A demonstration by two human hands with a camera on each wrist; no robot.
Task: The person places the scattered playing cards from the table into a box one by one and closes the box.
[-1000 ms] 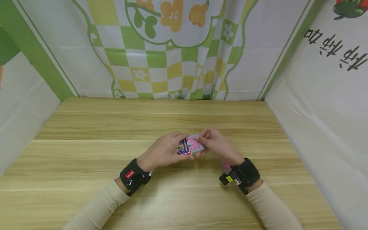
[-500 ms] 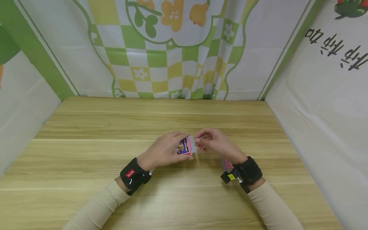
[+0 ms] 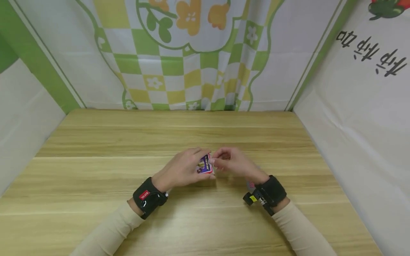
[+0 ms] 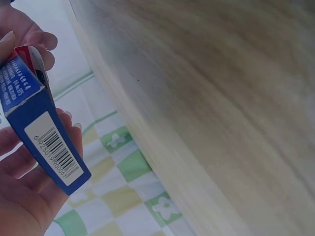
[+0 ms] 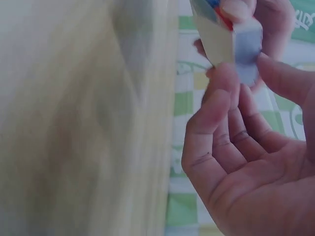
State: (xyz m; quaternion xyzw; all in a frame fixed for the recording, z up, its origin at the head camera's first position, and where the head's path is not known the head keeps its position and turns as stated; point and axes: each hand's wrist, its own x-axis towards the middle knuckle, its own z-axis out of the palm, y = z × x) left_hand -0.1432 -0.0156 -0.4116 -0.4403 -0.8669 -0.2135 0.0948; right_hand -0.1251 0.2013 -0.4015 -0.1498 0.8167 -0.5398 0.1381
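My left hand (image 3: pixel 182 167) holds a small playing-card box (image 3: pixel 205 165), its fingers and thumb along the sides. The box has a purple printed face with a red border. In the left wrist view, its blue side (image 4: pixel 54 152) carries a white barcode label. My right hand (image 3: pixel 235 164) is at the open end of the box, thumb and curled fingertips (image 5: pixel 224 78) on opposite sides of that end. A pale grey panel shows at the end in the right wrist view. Little of the cards inside shows from above.
A red-and-white patterned playing card (image 3: pixel 251 185) lies on the wooden table (image 3: pixel 179 131), mostly hidden beneath my right wrist. A green-and-yellow checked curtain (image 3: pixel 179 78) hangs behind the table's far edge, and white panels (image 3: pixel 352 113) stand at both sides.
The cards that stuck out of the box have slid in and no longer show from above. My right hand drew back a little, then moved left against the box end. My left hand stayed nearly still.
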